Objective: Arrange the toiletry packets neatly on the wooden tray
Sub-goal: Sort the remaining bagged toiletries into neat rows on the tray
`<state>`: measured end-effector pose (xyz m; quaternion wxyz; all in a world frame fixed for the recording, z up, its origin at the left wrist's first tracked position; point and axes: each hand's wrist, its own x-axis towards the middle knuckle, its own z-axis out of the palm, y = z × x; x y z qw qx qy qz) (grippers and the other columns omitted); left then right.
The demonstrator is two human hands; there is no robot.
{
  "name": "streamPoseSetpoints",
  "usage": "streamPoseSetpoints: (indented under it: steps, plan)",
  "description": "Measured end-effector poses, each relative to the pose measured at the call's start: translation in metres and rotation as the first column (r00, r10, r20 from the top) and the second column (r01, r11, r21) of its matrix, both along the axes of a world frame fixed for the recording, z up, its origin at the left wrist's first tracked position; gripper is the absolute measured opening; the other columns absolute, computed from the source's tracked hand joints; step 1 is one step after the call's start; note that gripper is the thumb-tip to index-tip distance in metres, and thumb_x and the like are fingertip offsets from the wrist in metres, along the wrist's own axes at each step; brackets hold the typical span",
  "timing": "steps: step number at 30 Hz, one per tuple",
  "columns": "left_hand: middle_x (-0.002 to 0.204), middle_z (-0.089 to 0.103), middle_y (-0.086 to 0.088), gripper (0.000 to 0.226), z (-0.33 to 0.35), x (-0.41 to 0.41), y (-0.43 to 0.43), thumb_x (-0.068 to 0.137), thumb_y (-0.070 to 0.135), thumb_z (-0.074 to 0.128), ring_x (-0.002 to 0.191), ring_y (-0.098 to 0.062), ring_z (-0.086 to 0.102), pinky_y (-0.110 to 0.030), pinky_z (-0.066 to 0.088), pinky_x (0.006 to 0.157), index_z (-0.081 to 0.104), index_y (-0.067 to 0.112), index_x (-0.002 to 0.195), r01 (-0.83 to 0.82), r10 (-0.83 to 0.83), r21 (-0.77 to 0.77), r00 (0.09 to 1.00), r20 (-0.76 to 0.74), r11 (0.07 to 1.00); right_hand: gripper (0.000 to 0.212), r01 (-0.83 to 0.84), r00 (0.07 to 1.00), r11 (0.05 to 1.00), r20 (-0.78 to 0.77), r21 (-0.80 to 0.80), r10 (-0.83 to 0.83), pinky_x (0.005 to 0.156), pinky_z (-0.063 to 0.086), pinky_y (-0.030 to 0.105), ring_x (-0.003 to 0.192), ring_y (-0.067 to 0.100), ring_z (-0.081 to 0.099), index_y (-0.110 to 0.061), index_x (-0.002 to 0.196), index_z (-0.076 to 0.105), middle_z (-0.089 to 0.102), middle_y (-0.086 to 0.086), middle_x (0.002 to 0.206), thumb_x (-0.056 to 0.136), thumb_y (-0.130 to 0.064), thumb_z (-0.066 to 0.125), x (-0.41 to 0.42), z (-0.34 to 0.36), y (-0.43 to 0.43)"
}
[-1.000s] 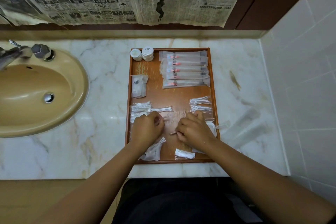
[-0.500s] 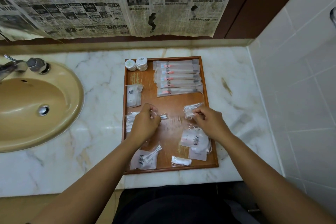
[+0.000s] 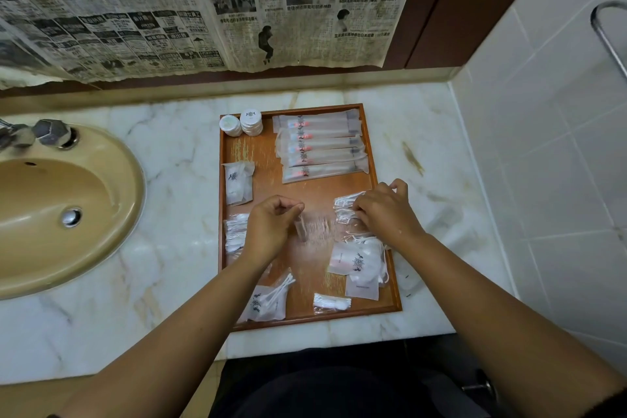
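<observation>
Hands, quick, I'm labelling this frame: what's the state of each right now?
Left hand: pinching a small clear packet.
Right hand: fingers on the white packets; grip cannot be told.

I see soft, rather dim, yellowish light. It seems to come from above: the marble counter [image 3: 176, 248] has pale shiny patches, the wooden tray [image 3: 268, 153] has a streaky shine in its middle, and the sink [image 3: 51, 197] has a bright spot at its drain. Shadows beside the arms are faint and fuzzy. The thin packet [image 3: 300, 229] in the person's left hand [image 3: 271, 227] is smeared by motion. At the edges, straight lines bend, and the tile wall [image 3: 543, 146] leans. The newspaper [image 3: 203, 10] print goes soft at the far left. The bottom is dark.
</observation>
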<state>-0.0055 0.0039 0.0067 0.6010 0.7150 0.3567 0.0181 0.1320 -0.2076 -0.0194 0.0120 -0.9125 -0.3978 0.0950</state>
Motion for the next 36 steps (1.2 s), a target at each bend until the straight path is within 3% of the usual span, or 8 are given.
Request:
streamPoseSetpoints:
  steps: [5, 8, 12, 17, 22, 27, 30, 36]
  plan:
    - [0.09, 0.077, -0.006, 0.006, -0.001, 0.002, -0.004, 0.091, 0.018, 0.076, 0.084, -0.013, 0.07, -0.021, 0.054, 0.078, 0.078, 0.012, 0.092, -0.083, 0.087, -0.115, 0.996, 0.033, 0.99, 0.009, 0.064, 0.998, 0.988, 0.019, 0.143, -0.067, 0.089, 0.026, 0.04, 0.087, 0.015, 0.058, -0.031, 0.079, 0.073, 0.068, -0.011, 0.084, 0.087, -0.027, 0.074, -0.004, -0.003, -0.006]
    - [0.089, 0.077, -0.006, 0.009, 0.0, 0.009, -0.01, 0.089, 0.021, 0.078, 0.077, -0.016, 0.065, -0.03, 0.053, 0.075, 0.079, 0.013, 0.094, -0.167, 0.166, -0.253, 0.986, -0.026, 0.953, 0.01, 0.207, 0.961, 0.93, -0.242, 0.302, -0.135, 0.097, 0.026, 0.038, 0.098, 0.005, 0.058, -0.034, 0.097, 0.075, 0.071, -0.017, 0.097, 0.091, -0.04, 0.07, -0.012, 0.011, -0.004]
    - [0.076, 0.074, 0.0, 0.008, 0.002, 0.022, -0.031, 0.089, 0.02, 0.079, 0.057, -0.007, 0.055, -0.02, 0.048, 0.057, 0.079, 0.013, 0.092, -0.21, 0.197, -0.326, 0.978, -0.071, 0.922, 0.016, 0.556, 0.632, 0.786, -0.752, 0.272, -0.188, 0.098, 0.051, 0.027, 0.096, -0.005, 0.067, -0.035, 0.104, 0.077, 0.074, -0.02, 0.097, 0.089, -0.04, 0.074, -0.021, 0.034, -0.001]
    - [0.075, 0.073, -0.005, 0.012, -0.002, 0.034, -0.049, 0.09, 0.013, 0.077, 0.052, -0.004, 0.058, -0.019, 0.049, 0.052, 0.077, 0.004, 0.096, -0.229, 0.228, -0.327, 0.973, -0.042, 0.917, 0.015, 0.724, 0.427, 0.649, -0.891, 0.233, -0.157, 0.083, 0.062, 0.032, 0.09, 0.008, 0.074, -0.021, 0.106, 0.077, 0.076, -0.003, 0.104, 0.092, -0.019, 0.074, -0.02, 0.043, -0.011]
    - [0.08, 0.077, -0.006, 0.008, -0.013, 0.04, -0.057, 0.089, 0.011, 0.078, 0.066, -0.013, 0.068, -0.026, 0.057, 0.064, 0.078, 0.004, 0.093, -0.14, 0.137, -0.288, 0.99, -0.031, 0.947, 0.014, 0.688, 0.56, 0.69, -0.768, 0.224, -0.31, 0.084, 0.061, 0.03, 0.083, 0.003, 0.07, -0.033, 0.098, 0.078, 0.074, -0.014, 0.088, 0.087, -0.025, 0.079, -0.016, 0.03, -0.019]
    - [0.082, 0.076, 0.013, 0.008, -0.034, 0.045, -0.051, 0.09, 0.032, 0.076, 0.081, -0.008, 0.071, -0.038, 0.058, 0.081, 0.08, 0.031, 0.082, 0.212, -0.19, 0.2, 0.974, -0.121, 0.957, 0.007, 0.258, 0.96, 0.942, -0.168, 0.216, -0.225, 0.086, 0.026, 0.036, 0.086, 0.013, 0.057, -0.032, 0.098, 0.077, 0.074, -0.008, 0.085, 0.091, -0.031, 0.073, 0.003, 0.011, -0.021]
    - [0.091, 0.073, 0.013, 0.009, -0.037, 0.052, -0.051, 0.089, 0.041, 0.074, 0.09, -0.015, 0.063, -0.037, 0.038, 0.081, 0.078, 0.035, 0.084, 0.336, -0.25, 0.531, 0.941, -0.23, 0.778, 0.003, 0.119, 0.992, 0.984, 0.012, 0.135, -0.122, 0.083, 0.028, 0.04, 0.088, 0.02, 0.059, -0.03, 0.091, 0.077, 0.071, -0.007, 0.09, 0.089, -0.029, 0.075, 0.008, -0.002, -0.018]
    - [0.101, 0.072, 0.008, 0.011, -0.038, 0.044, -0.038, 0.088, 0.036, 0.074, 0.095, -0.017, 0.062, -0.036, 0.043, 0.083, 0.078, 0.032, 0.098, 0.342, -0.283, 0.563, 0.94, -0.192, 0.752, 0.012, 0.139, 0.989, 0.983, 0.029, 0.117, -0.143, 0.085, 0.03, 0.042, 0.09, 0.022, 0.06, -0.026, 0.094, 0.079, 0.067, -0.002, 0.102, 0.083, -0.02, 0.078, 0.004, -0.013, -0.016]
